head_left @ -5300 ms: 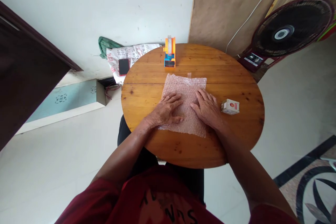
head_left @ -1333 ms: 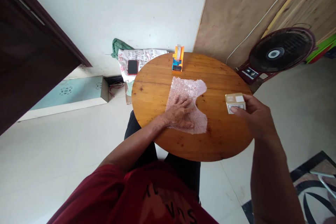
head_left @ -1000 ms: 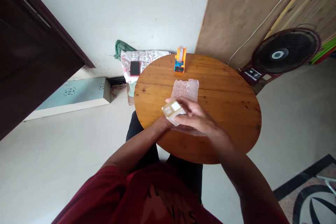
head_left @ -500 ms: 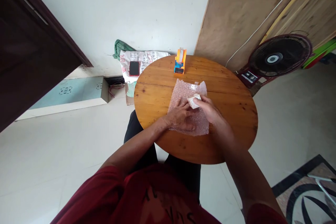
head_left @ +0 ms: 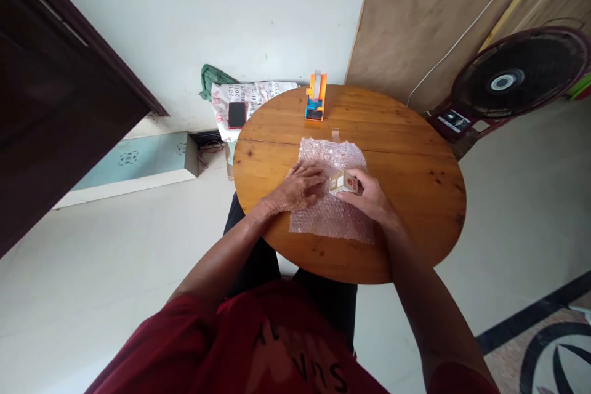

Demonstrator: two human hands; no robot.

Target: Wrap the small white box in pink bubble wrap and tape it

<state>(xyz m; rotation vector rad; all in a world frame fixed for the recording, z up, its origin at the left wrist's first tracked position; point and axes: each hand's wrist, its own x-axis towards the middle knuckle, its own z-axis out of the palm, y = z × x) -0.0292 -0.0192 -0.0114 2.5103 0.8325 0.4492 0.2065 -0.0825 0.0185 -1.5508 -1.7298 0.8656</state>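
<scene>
A sheet of pinkish bubble wrap [head_left: 332, 221] lies spread on the round wooden table [head_left: 410, 197]. My left hand [head_left: 302, 186] rests flat on its left part, fingers stretched out. In my right hand [head_left: 373, 197] is a small white and gold box [head_left: 342, 183] with a red mark on one end, gripped between thumb and fingers over the middle of the wrap. Whether the box touches the wrap I cannot tell. A short strip of clear tape [head_left: 335, 135] shows at the wrap's far edge.
An orange and blue tape dispenser [head_left: 316, 98] stands at the table's far edge. Left of the table, a phone [head_left: 237, 115] lies on a printed white sack [head_left: 263, 93]. A dark fan [head_left: 503, 81] stands at the right, near the wooden panel.
My left hand has slid left and away from the box. My right hand has turned the box so its red-marked end shows. The bubble wrap lies flatter and its far edge has shifted.
</scene>
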